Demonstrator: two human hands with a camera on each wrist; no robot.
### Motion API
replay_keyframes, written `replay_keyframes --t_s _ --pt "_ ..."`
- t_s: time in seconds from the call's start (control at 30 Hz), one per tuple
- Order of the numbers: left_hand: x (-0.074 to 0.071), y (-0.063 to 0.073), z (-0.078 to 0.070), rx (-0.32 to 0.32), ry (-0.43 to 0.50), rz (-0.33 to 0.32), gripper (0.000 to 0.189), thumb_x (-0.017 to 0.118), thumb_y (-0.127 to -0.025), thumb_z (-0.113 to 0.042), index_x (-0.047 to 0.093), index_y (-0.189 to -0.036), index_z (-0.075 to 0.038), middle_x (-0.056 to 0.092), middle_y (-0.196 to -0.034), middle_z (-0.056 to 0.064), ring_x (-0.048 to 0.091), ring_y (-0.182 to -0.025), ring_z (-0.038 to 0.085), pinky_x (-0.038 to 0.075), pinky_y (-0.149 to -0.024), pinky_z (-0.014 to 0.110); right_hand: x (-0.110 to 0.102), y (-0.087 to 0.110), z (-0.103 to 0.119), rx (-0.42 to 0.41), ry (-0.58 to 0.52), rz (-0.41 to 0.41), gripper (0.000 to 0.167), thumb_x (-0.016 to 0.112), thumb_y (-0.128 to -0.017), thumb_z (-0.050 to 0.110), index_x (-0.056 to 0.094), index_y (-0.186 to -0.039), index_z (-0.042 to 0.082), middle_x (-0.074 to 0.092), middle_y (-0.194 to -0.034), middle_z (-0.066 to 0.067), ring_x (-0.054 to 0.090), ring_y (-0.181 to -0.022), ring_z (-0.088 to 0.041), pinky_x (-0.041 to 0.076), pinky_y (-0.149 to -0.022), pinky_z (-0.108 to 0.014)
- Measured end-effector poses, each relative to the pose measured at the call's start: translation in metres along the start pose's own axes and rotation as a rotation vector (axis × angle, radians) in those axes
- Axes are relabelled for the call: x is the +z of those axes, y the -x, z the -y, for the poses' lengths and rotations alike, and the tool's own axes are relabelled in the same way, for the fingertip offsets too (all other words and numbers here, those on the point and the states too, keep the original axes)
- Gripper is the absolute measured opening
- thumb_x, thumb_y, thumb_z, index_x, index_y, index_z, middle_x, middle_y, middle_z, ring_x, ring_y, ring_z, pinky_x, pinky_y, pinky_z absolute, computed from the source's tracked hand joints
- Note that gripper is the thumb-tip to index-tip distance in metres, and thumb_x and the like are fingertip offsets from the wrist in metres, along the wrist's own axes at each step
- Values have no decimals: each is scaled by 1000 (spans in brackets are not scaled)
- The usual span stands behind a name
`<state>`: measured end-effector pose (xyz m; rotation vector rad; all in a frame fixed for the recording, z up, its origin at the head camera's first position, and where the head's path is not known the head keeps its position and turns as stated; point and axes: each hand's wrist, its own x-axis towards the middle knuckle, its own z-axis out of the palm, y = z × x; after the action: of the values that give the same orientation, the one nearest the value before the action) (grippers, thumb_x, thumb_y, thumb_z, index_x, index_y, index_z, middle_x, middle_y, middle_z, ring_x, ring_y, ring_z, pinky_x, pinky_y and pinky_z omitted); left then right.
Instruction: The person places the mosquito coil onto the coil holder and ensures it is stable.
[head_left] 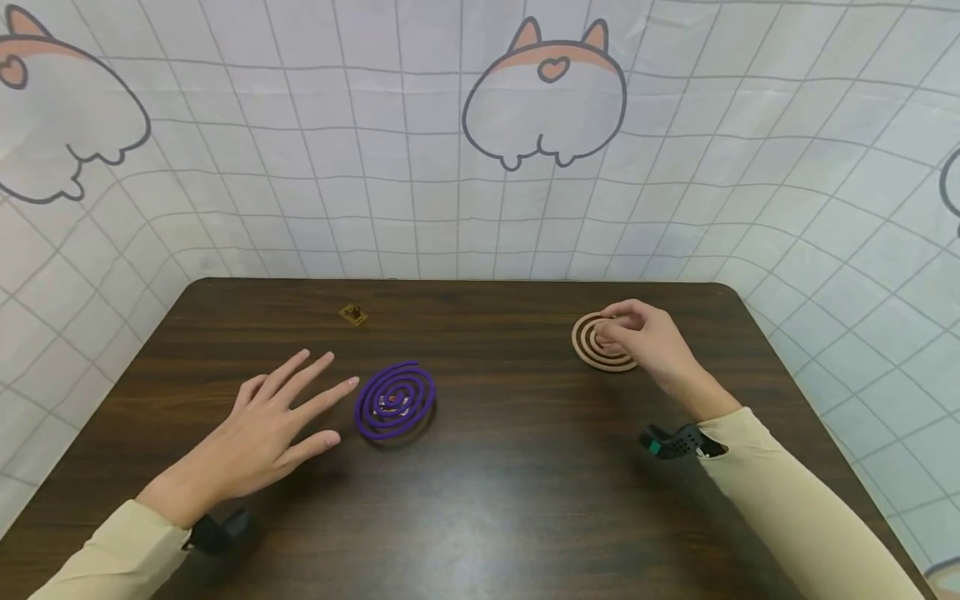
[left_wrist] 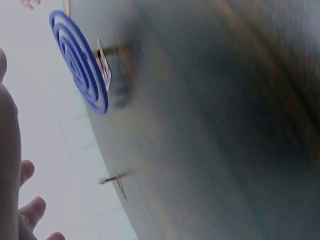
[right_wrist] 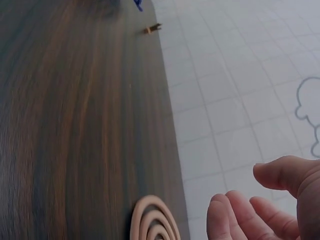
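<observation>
A purple mosquito coil (head_left: pixel 395 398) is raised above the tabletop on a small metal stand (left_wrist: pixel 103 67). Just left of it, my left hand (head_left: pixel 258 433) has its fingers spread and holds nothing. On the right lies a tan mosquito coil (head_left: pixel 581 350), flat on the table. My right hand (head_left: pixel 648 342) is over this coil, overlapping its right part in the head view. The right wrist view has nothing between thumb and fingers, and the tan coil (right_wrist: pixel 150 200) lies apart from them.
A small gold-coloured metal stand (head_left: pixel 353 314) with an upright prong is near the back left edge of the dark wood table (head_left: pixel 495 483). A white grid-patterned curtain (head_left: pixel 420 150) surrounds the table at the back and sides.
</observation>
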<state>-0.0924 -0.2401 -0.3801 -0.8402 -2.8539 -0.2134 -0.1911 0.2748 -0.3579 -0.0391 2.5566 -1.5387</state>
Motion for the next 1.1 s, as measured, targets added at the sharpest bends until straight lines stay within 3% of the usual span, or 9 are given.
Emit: replay_keyframes --t_s 0.27,0.4,0.67,0.83,0.93,1.1 --pt "1 -9 18 -47 -5 -5 68 58 -103 -49 29 -164 -38 22 -174 7 20 -159 39 30 -103 67 -18 2 -10 18 58 -41 54 65 -102 41 54 -141 5 72 -128 -11 74 -100 -10 59 -95 -37" --pt "3 -14 28 -65 -5 -8 68 57 -104 -49 28 -164 -36 22 -174 8 19 -159 39 30 -101 67 -23 2 -15 23 80 -62 53 64 -102 41 54 -141 6 69 -133 -15 74 -103 -12 57 -102 -45" --pt "12 -17 47 -99 -17 11 69 55 -105 -51 27 -165 -33 24 -173 10 19 -160 40 30 -101 66 -30 -2 -27 28 68 -84 59 66 -101 42 52 -144 4 72 -126 -4 74 -104 -11 51 -109 -54" --pt "17 -20 57 -121 -24 21 70 54 -105 -51 25 -166 -32 26 -172 12 20 -159 43 30 -101 65 -33 -5 -35 39 73 -104 59 65 -102 41 51 -145 3 72 -123 -1 72 -117 -27 49 -110 -56" --pt "19 -22 63 -135 -29 33 70 53 -105 -52 26 -166 -30 27 -171 13 20 -158 43 31 -102 66 -33 -6 -39 49 84 -119 58 64 -102 41 52 -145 3 70 -126 -6 65 -125 -39 49 -107 -54" --pt "20 -26 70 -147 -40 51 71 53 -105 -53 27 -166 -28 30 -170 15 23 -156 45 31 -103 68 -31 -11 -45 69 105 -155 53 63 -103 37 54 -142 1 66 -133 -19 61 -126 -37 47 -104 -46"
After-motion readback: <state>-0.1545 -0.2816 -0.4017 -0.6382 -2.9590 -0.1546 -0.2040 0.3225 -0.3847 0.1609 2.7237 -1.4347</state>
